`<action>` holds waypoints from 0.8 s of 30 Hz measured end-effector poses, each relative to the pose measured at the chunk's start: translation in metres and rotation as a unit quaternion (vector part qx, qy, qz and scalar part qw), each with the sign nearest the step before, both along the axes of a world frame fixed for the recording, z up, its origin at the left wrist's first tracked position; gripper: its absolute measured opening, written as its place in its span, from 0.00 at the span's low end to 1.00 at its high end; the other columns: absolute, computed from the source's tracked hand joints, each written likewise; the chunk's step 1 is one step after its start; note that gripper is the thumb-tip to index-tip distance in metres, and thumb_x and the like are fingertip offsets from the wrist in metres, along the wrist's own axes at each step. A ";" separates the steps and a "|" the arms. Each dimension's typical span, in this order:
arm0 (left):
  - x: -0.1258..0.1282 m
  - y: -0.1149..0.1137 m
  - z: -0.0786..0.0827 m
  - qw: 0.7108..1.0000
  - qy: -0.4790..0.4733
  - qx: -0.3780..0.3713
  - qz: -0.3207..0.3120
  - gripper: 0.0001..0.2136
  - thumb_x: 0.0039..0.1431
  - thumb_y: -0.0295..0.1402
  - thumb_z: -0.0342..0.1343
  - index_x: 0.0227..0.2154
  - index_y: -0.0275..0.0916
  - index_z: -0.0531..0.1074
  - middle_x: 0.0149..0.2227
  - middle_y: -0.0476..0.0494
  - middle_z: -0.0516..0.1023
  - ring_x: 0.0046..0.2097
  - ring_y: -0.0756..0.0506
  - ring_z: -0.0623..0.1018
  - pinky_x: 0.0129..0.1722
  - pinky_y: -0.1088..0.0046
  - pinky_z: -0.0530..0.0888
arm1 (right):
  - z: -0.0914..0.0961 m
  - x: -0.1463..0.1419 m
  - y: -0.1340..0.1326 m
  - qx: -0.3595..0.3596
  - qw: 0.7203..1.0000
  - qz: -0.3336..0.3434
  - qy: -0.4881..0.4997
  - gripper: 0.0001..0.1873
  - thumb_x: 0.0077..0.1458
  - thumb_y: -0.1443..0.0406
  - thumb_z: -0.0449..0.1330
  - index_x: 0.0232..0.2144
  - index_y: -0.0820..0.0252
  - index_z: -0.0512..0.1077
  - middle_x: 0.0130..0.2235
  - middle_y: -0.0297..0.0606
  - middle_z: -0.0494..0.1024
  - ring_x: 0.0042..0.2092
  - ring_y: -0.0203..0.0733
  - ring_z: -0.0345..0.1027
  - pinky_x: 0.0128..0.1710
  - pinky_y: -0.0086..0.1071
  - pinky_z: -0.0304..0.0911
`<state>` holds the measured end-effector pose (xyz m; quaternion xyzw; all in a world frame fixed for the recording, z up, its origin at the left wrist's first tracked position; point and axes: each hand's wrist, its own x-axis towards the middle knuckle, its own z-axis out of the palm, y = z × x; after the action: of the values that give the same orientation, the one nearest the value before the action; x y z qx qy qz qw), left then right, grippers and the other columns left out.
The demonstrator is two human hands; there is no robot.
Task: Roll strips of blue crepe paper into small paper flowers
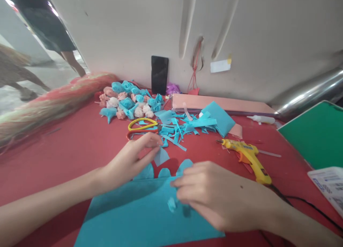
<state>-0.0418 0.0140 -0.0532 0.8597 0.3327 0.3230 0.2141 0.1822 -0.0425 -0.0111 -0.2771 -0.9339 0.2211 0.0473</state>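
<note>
My left hand (pixel 134 156) is closed in a pinch at a small pale-blue paper piece (pixel 161 156), which hangs just below the thumb tip. Over the large blue paper sheet (pixel 128 211), my right hand (pixel 207 191) has its fingers bent together. Whatever they hold, if anything, is hidden. A small crumpled blue paper roll (pixel 172 205) shows below those fingers; I cannot tell whether they touch it. Rounded blue paper petals (pixel 164 173) stick out past the sheet's far edge, one of them (pixel 184 165) close to the right fingertips.
Yellow-and-red-handled scissors (pixel 143 124) lie beside blue paper scraps (pixel 177 127). Behind are paper roses (pixel 127 102) and an upright phone (pixel 159 75). A yellow glue gun (pixel 249 156) with a cord, a white tube (pixel 261 119) and a green board (pixel 316 136) are on the right.
</note>
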 end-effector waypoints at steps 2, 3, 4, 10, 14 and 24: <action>0.000 0.000 0.012 1.000 -0.025 0.013 -0.008 0.07 0.62 0.25 0.45 0.35 0.39 0.67 0.31 0.50 0.76 0.31 0.51 0.76 0.30 0.79 0.73 | 0.005 0.003 0.006 0.023 0.991 -0.049 0.127 0.11 0.60 0.74 0.53 0.34 0.61 0.75 0.37 0.40 0.82 0.39 0.40 0.73 0.40 0.33 0.67; 0.001 -0.001 0.019 0.999 -0.036 0.021 -0.019 0.07 0.62 0.25 0.44 0.33 0.39 0.67 0.29 0.50 0.75 0.30 0.51 0.75 0.29 0.80 0.72 | 0.007 0.004 0.009 0.039 0.975 -0.077 0.203 0.11 0.61 0.74 0.53 0.36 0.61 0.75 0.38 0.40 0.82 0.39 0.40 0.73 0.41 0.33 0.67; 0.004 -0.001 0.026 0.998 -0.043 0.029 -0.030 0.08 0.61 0.24 0.44 0.31 0.39 0.67 0.28 0.51 0.74 0.29 0.52 0.74 0.28 0.80 0.72 | 0.007 0.006 0.010 0.055 0.955 -0.104 0.271 0.10 0.61 0.74 0.53 0.37 0.61 0.75 0.38 0.40 0.82 0.39 0.39 0.73 0.41 0.33 0.68; 0.029 -0.005 0.062 0.990 -0.096 0.081 -0.064 0.10 0.60 0.20 0.44 0.31 0.40 0.68 0.27 0.54 0.72 0.27 0.54 0.71 0.26 0.80 0.68 | 0.001 0.006 0.009 0.087 0.889 -0.181 0.412 0.10 0.62 0.71 0.55 0.33 0.57 0.75 0.39 0.37 0.80 0.38 0.37 0.74 0.38 0.29 0.70; 0.038 -0.008 0.073 0.986 -0.106 0.103 -0.071 0.10 0.60 0.21 0.46 0.31 0.39 0.69 0.27 0.54 0.73 0.29 0.52 0.71 0.32 0.76 0.70 | 0.000 0.004 0.005 0.089 0.872 -0.206 0.435 0.12 0.66 0.63 0.53 0.33 0.54 0.75 0.41 0.36 0.78 0.40 0.36 0.74 0.39 0.28 0.71; 0.037 -0.002 0.073 0.980 -0.088 0.161 -0.075 0.11 0.62 0.21 0.48 0.34 0.40 0.74 0.31 0.51 0.76 0.34 0.49 0.73 0.42 0.68 0.70 | -0.003 0.001 0.001 0.001 0.859 -0.191 0.474 0.13 0.66 0.66 0.51 0.32 0.54 0.73 0.34 0.33 0.71 0.35 0.34 0.66 0.34 0.27 0.66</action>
<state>-0.0045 0.0115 0.0201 0.8738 0.1908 0.4293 0.1253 0.1830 -0.0415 -0.0146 -0.3118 -0.7274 0.3111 0.5262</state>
